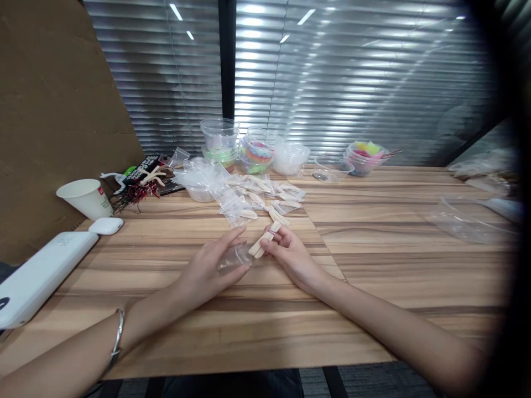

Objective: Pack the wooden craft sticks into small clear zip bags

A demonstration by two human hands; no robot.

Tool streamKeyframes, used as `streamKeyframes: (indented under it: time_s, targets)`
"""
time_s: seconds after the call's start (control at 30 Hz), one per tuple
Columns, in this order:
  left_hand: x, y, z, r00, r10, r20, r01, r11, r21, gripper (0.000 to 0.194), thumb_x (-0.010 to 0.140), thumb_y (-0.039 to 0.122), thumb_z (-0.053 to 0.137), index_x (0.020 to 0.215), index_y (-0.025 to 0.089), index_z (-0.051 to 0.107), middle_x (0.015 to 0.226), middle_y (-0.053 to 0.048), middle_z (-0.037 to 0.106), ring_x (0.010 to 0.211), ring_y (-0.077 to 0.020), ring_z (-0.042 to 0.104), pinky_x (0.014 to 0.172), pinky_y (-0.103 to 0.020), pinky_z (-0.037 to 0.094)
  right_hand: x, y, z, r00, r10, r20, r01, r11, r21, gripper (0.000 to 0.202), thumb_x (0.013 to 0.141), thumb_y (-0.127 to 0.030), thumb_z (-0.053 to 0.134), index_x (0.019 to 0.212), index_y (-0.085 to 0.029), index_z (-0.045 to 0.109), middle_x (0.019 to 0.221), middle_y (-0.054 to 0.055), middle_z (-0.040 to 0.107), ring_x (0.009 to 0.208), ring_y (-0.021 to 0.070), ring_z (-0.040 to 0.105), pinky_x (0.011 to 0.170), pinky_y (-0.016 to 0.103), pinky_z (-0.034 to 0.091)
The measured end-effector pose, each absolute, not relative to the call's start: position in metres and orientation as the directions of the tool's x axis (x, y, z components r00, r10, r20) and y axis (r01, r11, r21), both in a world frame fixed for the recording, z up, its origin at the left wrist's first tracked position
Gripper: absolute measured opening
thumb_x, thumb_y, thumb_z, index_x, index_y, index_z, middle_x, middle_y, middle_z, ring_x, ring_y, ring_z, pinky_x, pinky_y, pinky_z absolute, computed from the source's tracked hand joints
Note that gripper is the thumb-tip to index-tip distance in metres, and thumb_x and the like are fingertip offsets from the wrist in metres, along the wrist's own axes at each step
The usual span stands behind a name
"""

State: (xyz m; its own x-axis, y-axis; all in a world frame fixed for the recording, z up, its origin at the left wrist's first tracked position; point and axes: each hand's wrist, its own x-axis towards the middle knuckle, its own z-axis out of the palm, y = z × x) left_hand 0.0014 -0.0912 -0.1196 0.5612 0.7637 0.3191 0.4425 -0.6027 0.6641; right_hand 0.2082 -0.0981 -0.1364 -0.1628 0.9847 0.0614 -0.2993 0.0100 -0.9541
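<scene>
My right hand (290, 254) grips a small bundle of flat wooden sticks (264, 240), tied with a thin purplish band, between thumb and fingers. Left of it, my left hand (215, 262) is curved around a small clear plastic bag (235, 258), thumb on the near side and fingers on the far side. The lower ends of the sticks are right beside the bag's edge. Just beyond both hands lies a pile of small clear bags (257, 190) with wooden pieces in them.
Clear plastic tubs (219, 132) with colourful contents line the back. A paper cup (86, 198), a white earbud case (106, 225) and a white power bank (50, 273) are on the left. Clear plastic bags (468, 221) lie on the right of the wooden table (373, 237).
</scene>
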Motion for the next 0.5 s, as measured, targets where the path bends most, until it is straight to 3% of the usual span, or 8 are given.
streamKeyframes:
  time_s: [0.13,0.33,0.5]
  targets:
    - [0.001,-0.091,-0.122,0.592,0.743,0.312,0.458,-0.629,0.628,0.067,0.083,0.037,0.059,0.14,0.028,0.025,0.121,-0.004,0.058,0.109,-0.0184,0.056,0.093,-0.029,0.043,0.208,-0.1,-0.139,-0.151,0.983,0.106,-0.3,0.057,-0.952,0.031,0.075,-0.027,0.068,0.095,-0.02,0.045,0.086,0.0,0.054,0.073,0.0073,0.053,0.063,0.017,0.045]
    - [0.003,-0.09,-0.122,0.557,0.777,0.294,0.485,-0.591,0.645,0.067,0.082,0.038,0.059,0.139,0.029,0.026,0.121,-0.003,0.058,0.111,-0.0182,0.055,0.092,-0.028,0.043,0.21,-0.107,-0.136,-0.252,0.956,0.147,-0.162,0.108,-0.981,0.021,0.087,-0.031,0.054,0.103,-0.021,0.044,0.089,0.002,0.058,0.085,0.0124,0.06,0.083,0.029,0.046]
    - [0.003,-0.09,-0.121,0.501,0.812,0.298,0.479,-0.547,0.686,0.068,0.081,0.038,0.06,0.138,0.028,0.024,0.124,-0.003,0.056,0.115,-0.0179,0.053,0.096,-0.028,0.041,0.214,-0.11,-0.132,-0.207,0.965,0.164,-0.006,0.166,-0.986,0.019,0.091,-0.032,0.046,0.105,-0.02,0.051,0.084,0.002,0.056,0.081,0.011,0.056,0.08,0.027,0.043]
